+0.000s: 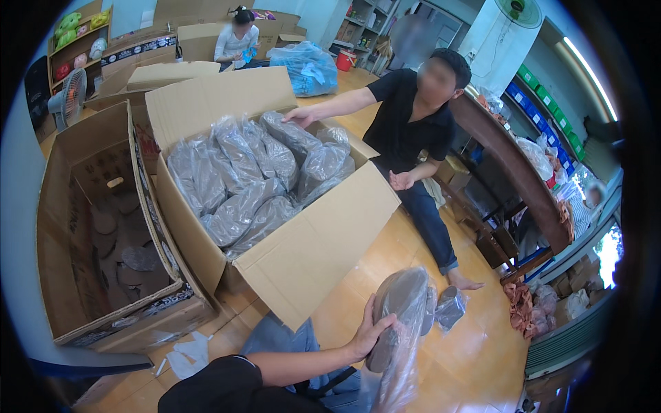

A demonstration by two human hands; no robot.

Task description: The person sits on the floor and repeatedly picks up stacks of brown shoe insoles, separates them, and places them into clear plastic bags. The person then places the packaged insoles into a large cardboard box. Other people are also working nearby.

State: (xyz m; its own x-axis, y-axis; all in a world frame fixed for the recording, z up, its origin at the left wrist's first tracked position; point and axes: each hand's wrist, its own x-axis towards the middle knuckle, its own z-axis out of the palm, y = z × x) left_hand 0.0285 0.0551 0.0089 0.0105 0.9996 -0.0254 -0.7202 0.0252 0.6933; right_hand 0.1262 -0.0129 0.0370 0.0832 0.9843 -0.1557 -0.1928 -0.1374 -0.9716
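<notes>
My left hand is closed round a long, rounded grey-brown piece in a clear plastic bag, held up over the floor. The loose end of the bag hangs below it. My right hand does not show. Just past the held piece, a smaller bagged grey piece is on the tiled floor. Ahead on the left stands an open cardboard box, packed with similar bagged grey-brown pieces. A co-worker's hand rests at the far side of these pieces.
A deeper cardboard box stands at the left, with several flat rounded pieces at its bottom. The co-worker in black sits beyond the packed box. Scraps of white paper lie near my leg. A brown table stands at the right.
</notes>
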